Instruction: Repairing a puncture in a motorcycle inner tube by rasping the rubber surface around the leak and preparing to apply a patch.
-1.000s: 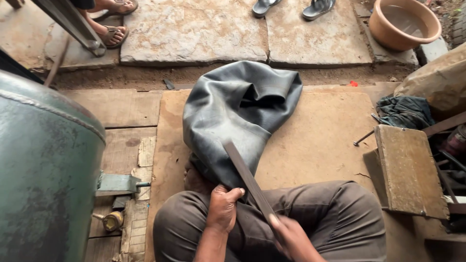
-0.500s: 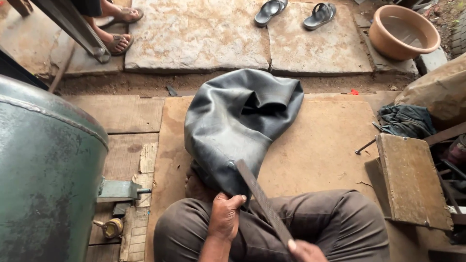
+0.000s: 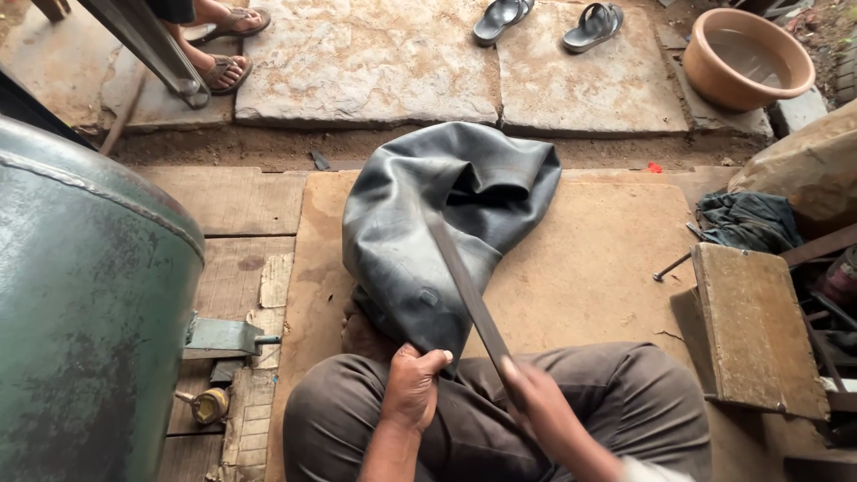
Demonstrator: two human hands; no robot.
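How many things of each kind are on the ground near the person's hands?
Black rubber inner tube: 1
Long flat blade: 1
Loose sandals: 2
Clay basin: 1
Green tank: 1
Total: 6

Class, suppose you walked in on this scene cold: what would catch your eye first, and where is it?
First, the big black rubber inner tube, crumpled on the board floor mid-frame. The left hand grips its near edge, while the right hand holds a long flat metal bar slanted over it. At far left bulks a green metal tank.
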